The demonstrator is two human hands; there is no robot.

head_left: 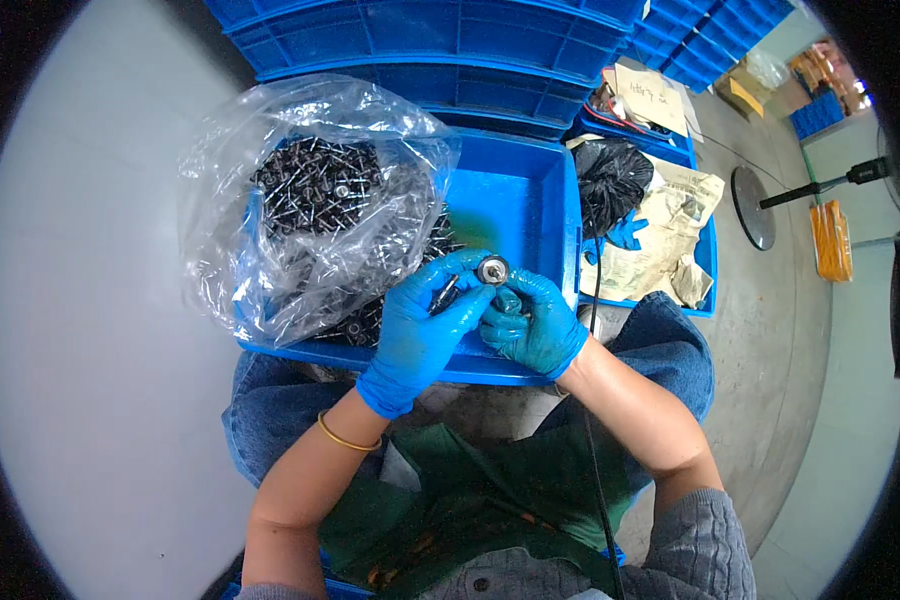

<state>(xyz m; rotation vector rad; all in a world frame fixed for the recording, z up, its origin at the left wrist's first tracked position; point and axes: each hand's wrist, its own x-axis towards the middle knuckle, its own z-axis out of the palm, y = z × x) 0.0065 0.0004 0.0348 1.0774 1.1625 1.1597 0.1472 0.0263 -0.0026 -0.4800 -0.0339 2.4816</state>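
Head view, looking down on a seated person's two hands in blue disposable gloves, working over a blue plastic tray (530, 205) that rests against the knees. The left hand (420, 325) is curled, its fingers closed around a short dark pin-like part (444, 294) that lies across the palm, while its thumb and forefinger reach up to a small round metal-rimmed disc (492, 269). The right hand (535, 325) is likewise closed, its fingertips pressed to the same disc from below and beside, so that the disc is pinched between both hands, just above the tray's near half. The hands touch each other at the fingertips. A thin gold bangle (345, 436) circles the left wrist. To the left, inside the tray, an open clear plastic bag (270, 200) holds a heap of small dark screw-like parts (315, 185), some spilling toward the left hand. Behind the tray stand stacked blue crates (420, 40). To the right, a second blue bin (707, 255) holds a black bag (610, 175), crumpled beige paper (675, 225) and a loose blue glove (627, 232).
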